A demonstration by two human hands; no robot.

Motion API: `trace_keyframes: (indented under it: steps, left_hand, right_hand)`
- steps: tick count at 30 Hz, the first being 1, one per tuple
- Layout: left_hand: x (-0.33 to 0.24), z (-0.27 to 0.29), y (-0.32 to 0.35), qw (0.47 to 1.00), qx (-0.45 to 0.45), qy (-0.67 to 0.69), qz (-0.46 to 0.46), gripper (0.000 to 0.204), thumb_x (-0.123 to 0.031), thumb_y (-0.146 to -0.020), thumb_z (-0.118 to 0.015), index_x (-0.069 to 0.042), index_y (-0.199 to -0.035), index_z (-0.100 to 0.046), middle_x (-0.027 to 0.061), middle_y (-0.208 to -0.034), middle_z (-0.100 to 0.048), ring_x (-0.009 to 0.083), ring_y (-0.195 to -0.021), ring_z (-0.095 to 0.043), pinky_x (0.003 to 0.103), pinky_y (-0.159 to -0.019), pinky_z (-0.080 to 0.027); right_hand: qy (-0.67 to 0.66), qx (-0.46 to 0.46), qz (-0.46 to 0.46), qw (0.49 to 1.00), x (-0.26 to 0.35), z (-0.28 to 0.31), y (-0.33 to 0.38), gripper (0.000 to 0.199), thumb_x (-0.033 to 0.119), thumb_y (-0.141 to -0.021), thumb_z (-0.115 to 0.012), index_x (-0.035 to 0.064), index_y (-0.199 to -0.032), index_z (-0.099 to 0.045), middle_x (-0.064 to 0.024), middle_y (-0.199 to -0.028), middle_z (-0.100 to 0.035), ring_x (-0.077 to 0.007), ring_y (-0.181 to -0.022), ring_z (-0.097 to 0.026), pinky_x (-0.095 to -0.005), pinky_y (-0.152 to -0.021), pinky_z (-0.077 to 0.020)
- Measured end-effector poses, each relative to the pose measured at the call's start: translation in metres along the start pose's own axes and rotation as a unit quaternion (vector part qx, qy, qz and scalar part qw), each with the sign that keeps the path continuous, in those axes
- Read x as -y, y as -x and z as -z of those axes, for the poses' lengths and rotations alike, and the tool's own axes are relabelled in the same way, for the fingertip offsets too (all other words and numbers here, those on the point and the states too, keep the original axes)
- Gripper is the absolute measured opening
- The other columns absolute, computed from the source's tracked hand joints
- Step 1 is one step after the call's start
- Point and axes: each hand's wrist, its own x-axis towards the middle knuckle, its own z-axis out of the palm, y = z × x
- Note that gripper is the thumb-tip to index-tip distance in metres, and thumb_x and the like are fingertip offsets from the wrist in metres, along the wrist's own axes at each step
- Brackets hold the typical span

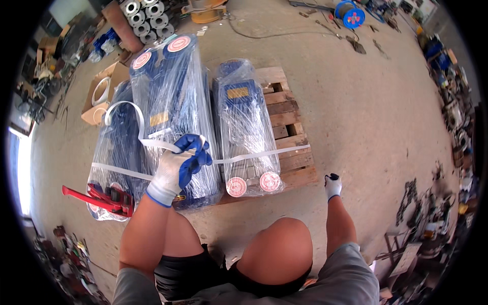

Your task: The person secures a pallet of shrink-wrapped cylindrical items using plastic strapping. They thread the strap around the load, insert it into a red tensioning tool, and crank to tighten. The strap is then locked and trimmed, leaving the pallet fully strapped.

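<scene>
The left hand (184,161), in a white-and-blue glove, grips one white strap (158,144) between its fingers, above the middle of the load. One loose length curls up and leftward from the hand; two flat stretches show, one across the left bundle, one across the right. The right hand (333,187), also gloved, is well apart beside the pallet; whether it holds anything, I cannot tell. Around the strap, at least three film-wrapped blue bundles (246,124) lie on one wooden pallet (284,108). The right bundle bears two round red-and-white labels (269,181) at its near end. One red tool (107,202) rests at the left bundle's near end. Beyond stands one cardboard box (118,74).
</scene>
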Motion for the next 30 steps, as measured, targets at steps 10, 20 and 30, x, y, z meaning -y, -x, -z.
trace_keyframes:
  steps: [10,20,30]
  left_hand:
    - [-0.011,0.019,0.020,0.993,0.021,0.032,0.114,0.022,-0.010,-0.106,-0.057,0.001,-0.122,-0.068,0.0035,-0.094,-0.071,0.0091,-0.074,-0.059,0.026,-0.065,-0.047]
    - [-0.005,0.031,0.021,0.987,0.060,-0.150,0.009,0.018,-0.018,-0.102,-0.063,-0.002,-0.107,-0.069,0.0031,-0.086,-0.069,0.0113,-0.077,-0.063,0.028,-0.071,-0.052]
    - [-0.006,0.023,0.023,0.997,0.019,0.000,0.073,0.035,-0.014,-0.108,-0.055,0.003,-0.139,-0.060,0.0117,-0.113,-0.072,0.0136,-0.092,-0.068,0.030,-0.078,-0.058]
  right_hand:
    - [-0.115,0.458,0.364,0.803,0.461,-0.053,0.335,0.057,-0.003,-0.091,-0.073,0.0023,-0.144,-0.054,-0.0084,-0.126,-0.068,-0.0151,-0.104,-0.067,-0.0317,-0.092,-0.0571]
    - [0.089,0.418,0.518,0.741,0.502,-0.114,0.410,0.070,0.011,-0.085,-0.086,0.0039,-0.146,-0.055,-0.0161,-0.131,-0.068,-0.0305,-0.120,-0.067,-0.0390,-0.106,-0.0525]
    - [-0.027,0.436,0.381,0.815,0.462,-0.127,0.414,0.056,-0.003,-0.088,-0.077,-0.0018,-0.141,-0.060,-0.0095,-0.124,-0.073,-0.0146,-0.111,-0.068,-0.0316,-0.100,-0.0552]
